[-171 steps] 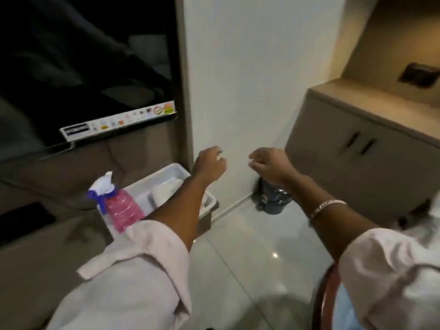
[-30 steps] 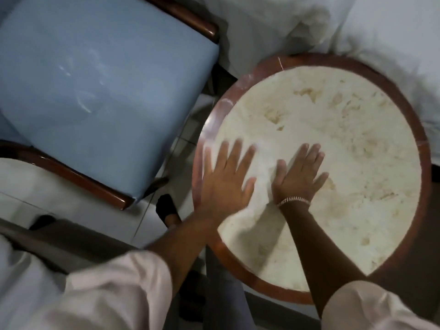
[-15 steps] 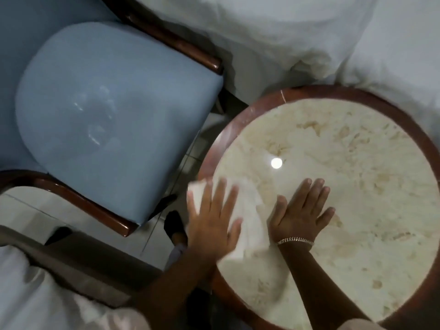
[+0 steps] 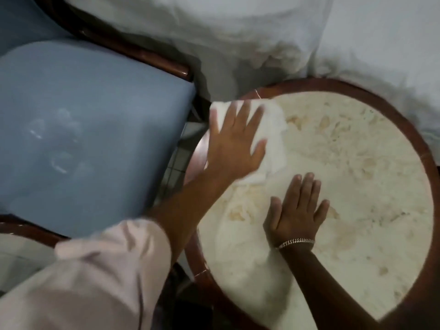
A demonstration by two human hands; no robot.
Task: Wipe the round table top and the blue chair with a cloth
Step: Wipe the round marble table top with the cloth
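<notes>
The round table (image 4: 357,148) has a cream marble top inside a dark red wooden rim. A white cloth (image 4: 273,139) lies flat on its far-left part, reaching over the rim. My left hand (image 4: 234,144) presses flat on the cloth with fingers spread. Flat on the bare marble, nearer the middle, rests my right hand (image 4: 295,210), wearing a silver bracelet and holding nothing. The blue chair (image 4: 83,129), with a padded seat and dark wooden frame, stands to the left of the table.
White bedding (image 4: 262,39) runs along the far side, touching the table's back edge. A narrow gap of tiled floor (image 4: 177,160) separates chair and table. My pale sleeve (image 4: 100,277) fills the lower left.
My left hand has slid the cloth away from me along the table's left rim toward the far edge. My right hand stays flat on the marble.
</notes>
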